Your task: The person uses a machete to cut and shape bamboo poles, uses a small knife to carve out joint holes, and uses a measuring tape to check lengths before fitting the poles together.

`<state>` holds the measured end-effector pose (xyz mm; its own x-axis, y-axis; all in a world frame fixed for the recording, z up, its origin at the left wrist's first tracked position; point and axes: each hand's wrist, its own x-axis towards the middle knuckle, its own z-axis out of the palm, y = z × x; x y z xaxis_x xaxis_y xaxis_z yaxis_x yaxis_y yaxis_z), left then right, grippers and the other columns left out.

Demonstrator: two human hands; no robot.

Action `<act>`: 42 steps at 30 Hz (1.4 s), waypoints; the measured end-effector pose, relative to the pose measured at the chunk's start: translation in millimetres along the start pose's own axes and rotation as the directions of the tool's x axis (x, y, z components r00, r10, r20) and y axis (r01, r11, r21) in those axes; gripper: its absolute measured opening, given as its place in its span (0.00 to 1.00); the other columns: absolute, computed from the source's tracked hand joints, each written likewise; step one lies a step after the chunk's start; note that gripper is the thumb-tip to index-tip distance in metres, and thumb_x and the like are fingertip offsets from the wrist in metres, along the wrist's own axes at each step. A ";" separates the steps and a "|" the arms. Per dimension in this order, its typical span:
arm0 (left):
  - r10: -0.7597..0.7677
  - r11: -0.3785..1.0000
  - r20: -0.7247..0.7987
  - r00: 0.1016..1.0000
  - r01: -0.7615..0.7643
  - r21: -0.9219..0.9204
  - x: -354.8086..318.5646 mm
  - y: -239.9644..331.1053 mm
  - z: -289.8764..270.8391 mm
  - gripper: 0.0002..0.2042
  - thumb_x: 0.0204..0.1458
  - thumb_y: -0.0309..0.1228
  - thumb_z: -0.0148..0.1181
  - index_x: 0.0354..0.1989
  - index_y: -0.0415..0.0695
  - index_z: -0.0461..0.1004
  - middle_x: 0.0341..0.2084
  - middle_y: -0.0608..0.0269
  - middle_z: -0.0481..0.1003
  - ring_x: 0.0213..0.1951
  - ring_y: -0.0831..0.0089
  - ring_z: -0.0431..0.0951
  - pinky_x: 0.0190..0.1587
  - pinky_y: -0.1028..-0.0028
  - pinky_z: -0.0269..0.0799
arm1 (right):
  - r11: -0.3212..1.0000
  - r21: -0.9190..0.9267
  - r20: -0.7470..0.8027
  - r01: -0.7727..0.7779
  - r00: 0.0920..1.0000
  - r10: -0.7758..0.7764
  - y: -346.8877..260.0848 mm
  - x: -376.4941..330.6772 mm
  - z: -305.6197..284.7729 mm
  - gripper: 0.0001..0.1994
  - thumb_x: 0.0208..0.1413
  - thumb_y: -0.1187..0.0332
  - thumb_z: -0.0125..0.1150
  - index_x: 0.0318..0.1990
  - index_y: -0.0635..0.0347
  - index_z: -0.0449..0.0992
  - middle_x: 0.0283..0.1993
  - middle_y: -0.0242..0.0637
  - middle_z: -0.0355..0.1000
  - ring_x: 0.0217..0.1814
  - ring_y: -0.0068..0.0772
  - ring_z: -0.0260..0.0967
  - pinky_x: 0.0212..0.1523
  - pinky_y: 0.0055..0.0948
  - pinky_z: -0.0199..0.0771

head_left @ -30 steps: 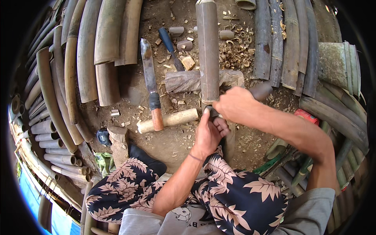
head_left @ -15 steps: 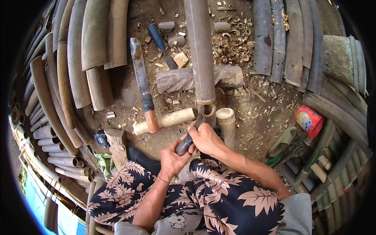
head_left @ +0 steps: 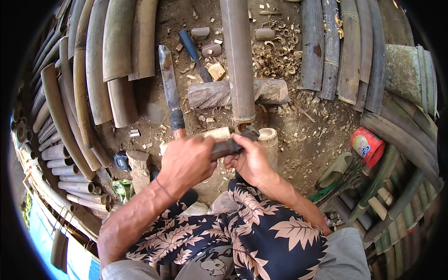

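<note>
My left hand (head_left: 186,161) is closed around the thick dark handle of a short hand tool (head_left: 225,149). My right hand (head_left: 254,162) grips the same tool nearer its dark metal end, the thumb on top and fingers curled below. The tool lies tilted, its metal end up to the right; I cannot make out its exact kind. Just beyond it is the open near end of a long bamboo pole (head_left: 239,60), which rests across a rough log (head_left: 210,94). A pale peeled bamboo piece (head_left: 218,134) lies partly behind my left hand.
A machete (head_left: 170,84) and a blue-handled chisel (head_left: 190,45) lie beyond my hands. An upright bamboo stub (head_left: 268,142) stands beside the pole's end. Split bamboo (head_left: 119,42) is stacked on both sides. Shavings (head_left: 277,51), a red packet (head_left: 368,146) and a green sandal (head_left: 337,169) lie rightward.
The tool has turned from steeply upright to nearly level, its metal end swinging right. My left hand has moved up and over the handle; my right hand has rolled palm up.
</note>
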<state>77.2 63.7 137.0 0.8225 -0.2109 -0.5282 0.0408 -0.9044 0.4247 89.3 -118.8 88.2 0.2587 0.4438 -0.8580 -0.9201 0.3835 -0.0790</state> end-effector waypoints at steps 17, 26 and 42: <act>0.179 0.824 0.391 0.903 -0.355 0.441 72.2 80.6 -70.0 0.09 0.52 0.33 0.62 0.21 0.46 0.79 0.21 0.64 0.79 0.26 0.71 0.82 0.25 0.70 0.74 | 0.907 0.412 -0.016 -0.084 0.995 0.099 -9.2 -0.3 -12.5 0.19 0.70 0.53 0.38 0.46 0.53 0.75 0.40 0.34 0.79 0.32 0.34 0.78 0.34 0.30 0.78; 0.143 0.975 0.284 0.948 -0.184 0.122 -6.0 -10.9 -9.9 0.11 0.40 0.28 0.62 0.34 0.45 0.73 0.26 0.59 0.76 0.29 0.59 0.80 0.32 0.62 0.77 | 0.946 0.151 0.231 -0.289 0.940 0.250 29.4 2.2 -55.5 0.16 0.67 0.63 0.53 0.56 0.62 0.73 0.35 0.34 0.78 0.27 0.30 0.76 0.32 0.31 0.80; -0.087 0.995 0.000 0.996 0.087 0.039 -40.5 32.8 94.5 0.15 0.46 0.24 0.59 0.44 0.44 0.68 0.28 0.59 0.75 0.27 0.61 0.80 0.28 0.62 0.75 | 0.976 -0.208 0.008 0.061 0.998 -0.061 34.8 -0.3 -67.4 0.14 0.67 0.57 0.53 0.46 0.59 0.75 0.33 0.34 0.77 0.27 0.23 0.72 0.29 0.26 0.72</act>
<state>-8.3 7.6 102.8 0.8156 -0.1312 -0.5635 0.0905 -0.9330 0.3483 37.5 -160.2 51.5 0.3163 0.4263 -0.8475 -0.9436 0.2331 -0.2350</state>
